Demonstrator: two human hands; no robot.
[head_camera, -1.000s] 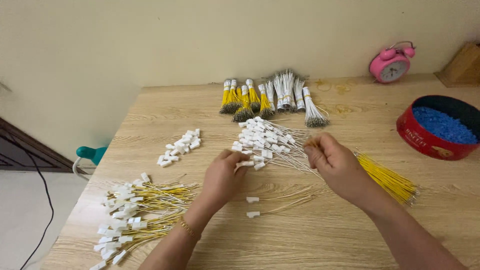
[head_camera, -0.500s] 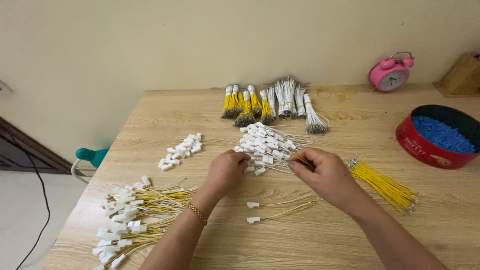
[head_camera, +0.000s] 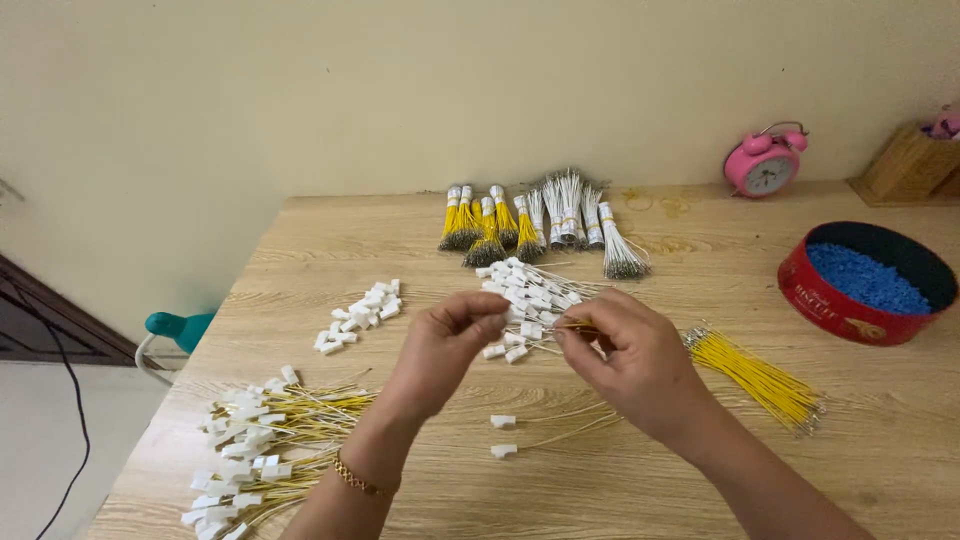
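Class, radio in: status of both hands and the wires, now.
Left hand pinching a white connector. Right hand gripping thin wires. Connector pile right behind; nothing blocking.

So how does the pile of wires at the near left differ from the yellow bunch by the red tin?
The near-left pile carries white connectors and lies tangled; the yellow bunch has bare ends and lies straight and aligned. Both are thin yellow wires resting on the wooden table.

Thin yellow wire (head_camera: 572, 326) with small white plastic connector (head_camera: 516, 313), pinched level above the wooden table.
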